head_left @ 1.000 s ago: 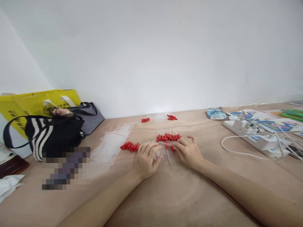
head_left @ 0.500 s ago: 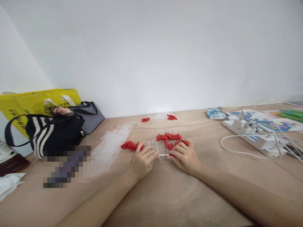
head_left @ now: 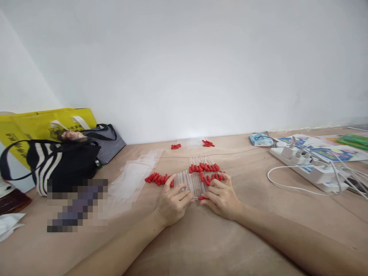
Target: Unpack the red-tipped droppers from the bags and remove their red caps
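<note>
Just in front of me, a clear dropper tube (head_left: 196, 198) lies crosswise between my hands. My left hand (head_left: 174, 200) pinches its left end with thumb and fingertips. At its right end is a red rubber bulb (head_left: 202, 198), which the fingers of my right hand (head_left: 222, 196) grip. Beyond my fingers lies a row of clear tubes (head_left: 195, 183) side by side. Several loose red bulbs (head_left: 156, 178) are heaped left of my left hand. Droppers with red bulbs (head_left: 204, 167) form a row behind the tubes, and more red bulbs (head_left: 214, 177) lie by my right fingers.
Clear plastic bags (head_left: 130, 178) spread on the table at left, near a black bag (head_left: 66, 165) and a yellow bag (head_left: 74, 119). Small red pieces (head_left: 176, 146) lie near the wall. On the right are a power strip (head_left: 304, 168) with cables and a blue mask (head_left: 261, 140).
Both hands have come slightly nearer to me with the dropper. My right fingers have shifted, and the red bulb at the tube's end now shows more. The view has moved slightly.
</note>
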{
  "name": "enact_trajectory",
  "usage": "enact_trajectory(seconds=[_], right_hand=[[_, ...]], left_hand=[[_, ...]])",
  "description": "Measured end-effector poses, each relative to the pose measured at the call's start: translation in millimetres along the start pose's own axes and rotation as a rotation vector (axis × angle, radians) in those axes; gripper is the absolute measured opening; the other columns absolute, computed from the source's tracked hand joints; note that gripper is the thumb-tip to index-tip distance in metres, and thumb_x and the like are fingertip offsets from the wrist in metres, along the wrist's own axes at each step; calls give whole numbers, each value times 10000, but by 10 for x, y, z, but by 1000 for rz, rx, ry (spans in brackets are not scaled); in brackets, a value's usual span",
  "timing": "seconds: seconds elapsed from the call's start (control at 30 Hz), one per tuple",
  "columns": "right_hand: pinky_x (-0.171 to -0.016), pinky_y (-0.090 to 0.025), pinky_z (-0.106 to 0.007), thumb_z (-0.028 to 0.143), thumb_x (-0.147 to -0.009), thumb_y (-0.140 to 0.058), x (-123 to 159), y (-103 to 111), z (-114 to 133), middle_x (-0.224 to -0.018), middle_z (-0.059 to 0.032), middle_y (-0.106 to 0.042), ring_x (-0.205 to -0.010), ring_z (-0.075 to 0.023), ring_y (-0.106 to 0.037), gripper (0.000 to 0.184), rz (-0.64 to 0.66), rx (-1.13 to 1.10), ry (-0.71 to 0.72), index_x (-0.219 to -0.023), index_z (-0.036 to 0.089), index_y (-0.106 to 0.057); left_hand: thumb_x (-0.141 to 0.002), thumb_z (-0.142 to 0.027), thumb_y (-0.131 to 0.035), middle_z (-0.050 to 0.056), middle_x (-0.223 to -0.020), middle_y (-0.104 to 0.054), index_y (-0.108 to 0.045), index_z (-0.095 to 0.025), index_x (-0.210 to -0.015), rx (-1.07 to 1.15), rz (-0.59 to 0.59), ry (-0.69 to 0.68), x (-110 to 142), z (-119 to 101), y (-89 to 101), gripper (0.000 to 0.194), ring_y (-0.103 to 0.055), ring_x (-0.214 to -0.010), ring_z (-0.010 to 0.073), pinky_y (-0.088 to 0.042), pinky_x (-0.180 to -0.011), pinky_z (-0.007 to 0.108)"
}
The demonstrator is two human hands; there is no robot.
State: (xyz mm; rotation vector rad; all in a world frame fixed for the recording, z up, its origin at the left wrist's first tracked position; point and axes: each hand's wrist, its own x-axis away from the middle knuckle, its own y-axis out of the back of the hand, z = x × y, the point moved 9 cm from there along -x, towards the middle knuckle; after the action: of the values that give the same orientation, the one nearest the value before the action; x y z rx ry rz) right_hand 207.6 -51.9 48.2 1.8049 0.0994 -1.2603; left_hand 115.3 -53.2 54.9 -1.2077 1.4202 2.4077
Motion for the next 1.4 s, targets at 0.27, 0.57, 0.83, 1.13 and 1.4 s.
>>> enact_trajectory(seconds=[0.27, 0.57, 0.83, 1.13, 1.4], right_hand=[[-913, -169, -387, 335, -853, -434, 102, 68, -164, -538, 32, -562, -656, -107, -484, 329, 37, -23, -33, -597, 210, -599], [-778, -225, -321, 429, -834, -440, 229, 116, -989, -693, -18, -634, -707, -144, -526, 297, -7, 44, -522, -769, 248, -666], [-706, -253, -316, 422, -783, -467, 393, -65, -1388, -684, 17, -651, -657, -156, -561, 241, 147, -43, -874, -777, 256, -641], [-657, -230, -307, 448, -777, -449, 207, -80, -1305, -633, -7, -635, -665, -176, -553, 306, 137, 3, -880, -680, 225, -635], [-680, -183, -315, 437, -725, -517, 11, -156, -733, -608, 1, -598, -676, -149, -488, 287, 227, 87, -519, -587, 194, -580]], left_hand=[[-818, -175, -459, -37, -658, -662, -601, -218, -720, 13, -18, 51, 77, 175, 83, 177, -594, -749, 139, -242, -958, 457], [-848, -207, -388, 40, -764, -596, -603, -194, -834, 125, -16, 372, 147, 531, 108, 216, -524, -731, 162, -411, -678, 306], [-746, -181, -456, 18, -725, -623, -600, -163, -827, 403, 347, 819, -113, 913, -513, 166, -576, -644, 133, -434, -571, 239], [-635, -135, -519, 33, -686, -637, -577, -159, -838, 286, 544, 818, -321, 806, -864, 213, -586, -617, 162, -400, -524, 237], [-644, -99, -506, 86, -738, -637, -562, -153, -759, 182, 574, 746, -381, 710, -919, 139, -607, -702, 233, -407, -544, 279]])
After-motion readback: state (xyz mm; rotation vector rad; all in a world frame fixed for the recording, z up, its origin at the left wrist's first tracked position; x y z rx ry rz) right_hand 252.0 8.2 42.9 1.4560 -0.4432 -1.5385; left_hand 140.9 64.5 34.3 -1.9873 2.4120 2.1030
